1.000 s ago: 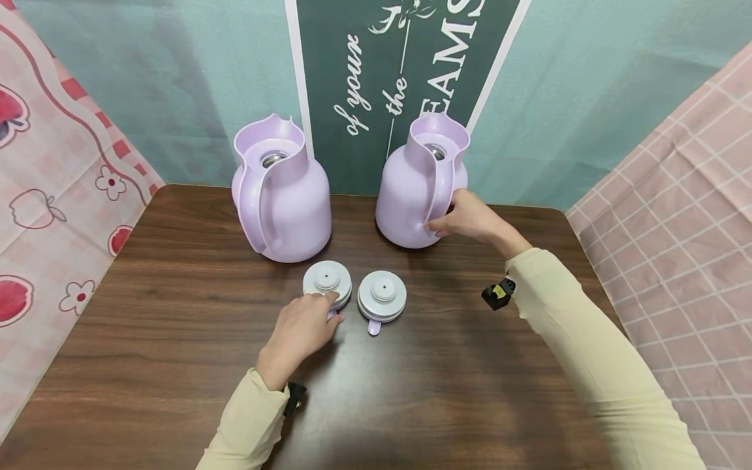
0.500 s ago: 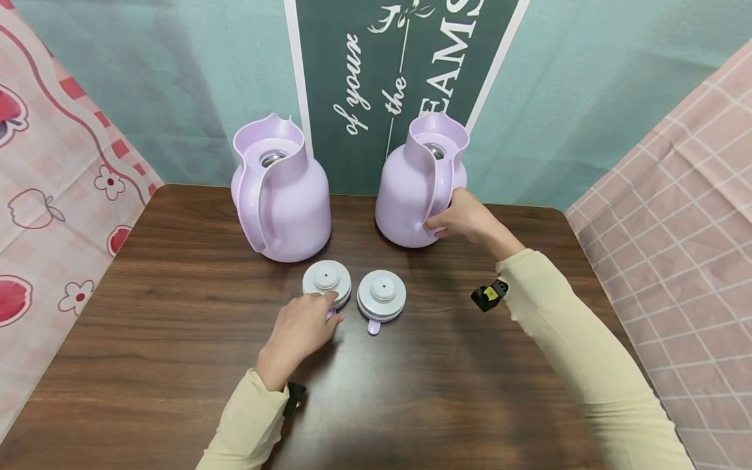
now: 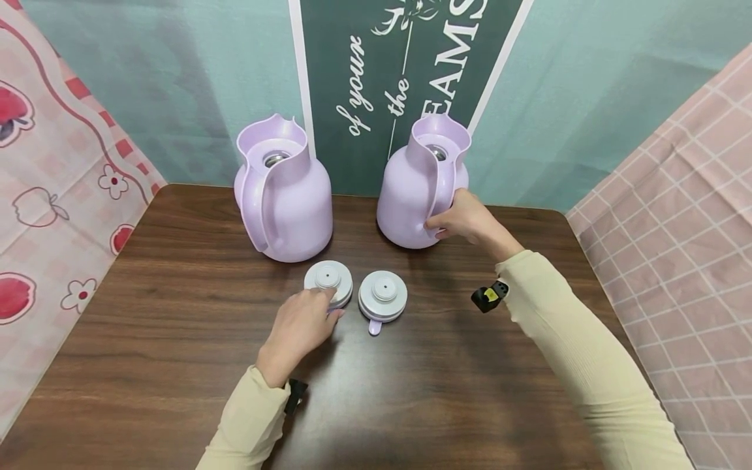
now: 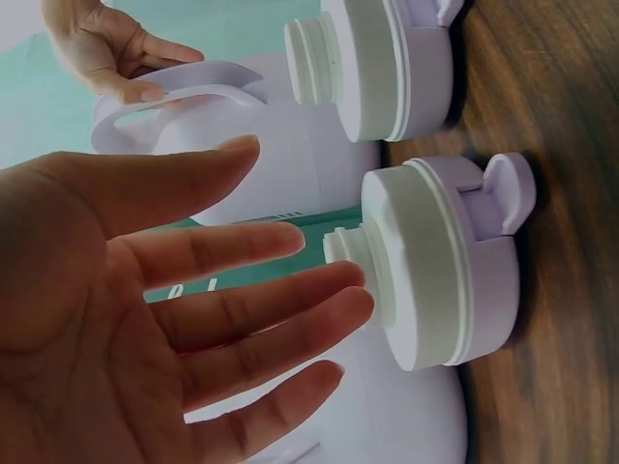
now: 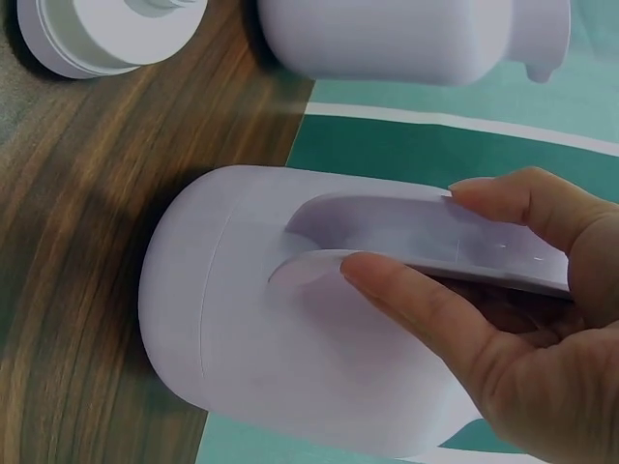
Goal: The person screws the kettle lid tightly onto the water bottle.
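Observation:
Two pale purple vacuum jugs stand at the back with their tops uncovered. The fingers and thumb of my right hand (image 3: 470,219) curl around the lower handle of the right jug (image 3: 402,196); the right wrist view shows its handle (image 5: 387,227) between them. The left jug (image 3: 299,215) stands apart. In front of the jugs lie two white stoppers with purple tabs. My left hand (image 3: 299,323) hovers over the left stopper (image 3: 320,273), fingers loosely extended; the left wrist view shows the spread fingertips beside its raised knob. The right stopper (image 3: 382,297) lies just beside, untouched.
All of it sits on a dark wood table (image 3: 446,391). Behind hangs a teal cloth (image 3: 552,117) with a dark green printed panel (image 3: 376,85). Patterned pink cloths border the left and right sides.
The right forearm and its wrist camera have shifted slightly left, while the right hand keeps its hold on the jug's handle. The left hand's fingers shift slightly over the left stopper.

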A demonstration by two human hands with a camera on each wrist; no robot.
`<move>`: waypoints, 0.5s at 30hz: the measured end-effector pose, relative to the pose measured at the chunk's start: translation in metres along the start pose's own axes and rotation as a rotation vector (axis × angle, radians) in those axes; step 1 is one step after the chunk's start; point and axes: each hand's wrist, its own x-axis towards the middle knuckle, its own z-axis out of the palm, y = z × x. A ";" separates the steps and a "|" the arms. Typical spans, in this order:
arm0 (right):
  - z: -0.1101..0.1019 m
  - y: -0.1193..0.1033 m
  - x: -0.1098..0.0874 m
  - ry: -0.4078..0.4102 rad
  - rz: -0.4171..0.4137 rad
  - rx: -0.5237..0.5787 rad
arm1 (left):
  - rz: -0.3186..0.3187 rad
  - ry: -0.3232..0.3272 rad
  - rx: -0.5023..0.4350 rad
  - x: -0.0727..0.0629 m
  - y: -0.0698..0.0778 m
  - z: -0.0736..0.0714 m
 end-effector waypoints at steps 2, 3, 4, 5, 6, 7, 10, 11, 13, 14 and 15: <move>0.000 0.000 0.000 0.003 0.002 -0.005 | -0.003 0.004 -0.006 0.003 0.001 -0.002; -0.001 0.001 0.000 0.005 0.004 -0.008 | -0.008 0.004 -0.011 0.004 0.002 -0.004; -0.001 0.001 0.000 0.006 0.005 -0.011 | -0.016 0.003 -0.014 0.005 0.002 -0.005; -0.002 0.002 0.000 0.006 0.005 -0.012 | -0.021 0.002 -0.019 0.007 0.002 -0.006; -0.002 0.003 0.000 0.005 0.004 -0.013 | -0.023 0.000 -0.021 0.008 0.003 -0.007; -0.002 0.003 0.000 0.007 0.005 -0.015 | -0.026 -0.002 -0.026 0.010 0.003 -0.008; -0.002 0.002 -0.002 0.005 0.001 -0.009 | -0.028 -0.003 -0.041 0.014 0.003 -0.010; -0.002 0.002 -0.003 0.005 0.000 -0.005 | -0.028 -0.006 -0.048 0.015 0.003 -0.010; -0.003 0.001 -0.004 0.006 0.002 0.004 | -0.038 -0.017 -0.060 0.017 0.003 -0.011; -0.003 0.002 -0.005 0.004 0.002 0.012 | -0.043 -0.021 -0.065 0.018 0.003 -0.012; -0.003 0.002 -0.006 0.005 0.005 0.016 | -0.048 -0.029 -0.067 0.019 0.003 -0.012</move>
